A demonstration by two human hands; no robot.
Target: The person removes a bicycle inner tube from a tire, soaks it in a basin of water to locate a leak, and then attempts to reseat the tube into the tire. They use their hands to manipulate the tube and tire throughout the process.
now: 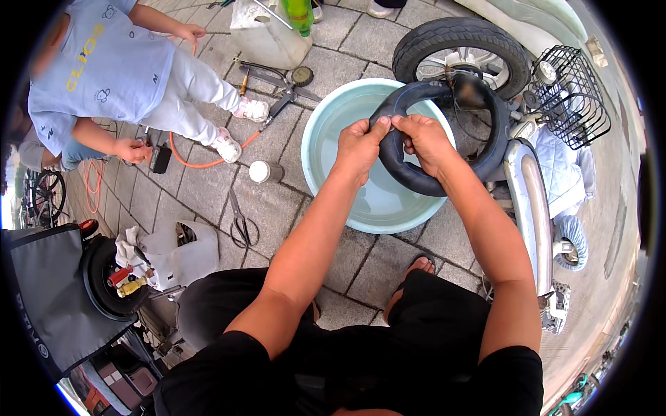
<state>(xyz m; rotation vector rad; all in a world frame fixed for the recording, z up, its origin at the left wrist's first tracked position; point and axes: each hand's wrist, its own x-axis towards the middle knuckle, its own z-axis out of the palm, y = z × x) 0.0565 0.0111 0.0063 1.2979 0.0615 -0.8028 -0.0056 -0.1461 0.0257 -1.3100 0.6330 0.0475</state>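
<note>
A black inner tube (416,179), puffed into a ring, hangs tilted over a pale blue round basin (309,173) of water. My left hand (359,143) closes on the tube's left side, its thumb on top. Right beside it my right hand (424,142) grips the same stretch, the two thumbs nearly touching. The fingers beneath the tube are partly hidden. On its far right side the tube reaches past the basin's rim, close to a motorbike wheel (458,33) with a black tyre.
A tipped scooter (522,184) with a black wire basket (572,97) lies at right. Scissors (240,222), a white-lidded jar (266,171) and an air hose (186,165) rest on the paving. A person (118,62) stands at left. A cut-open white jug (184,258) sits near left.
</note>
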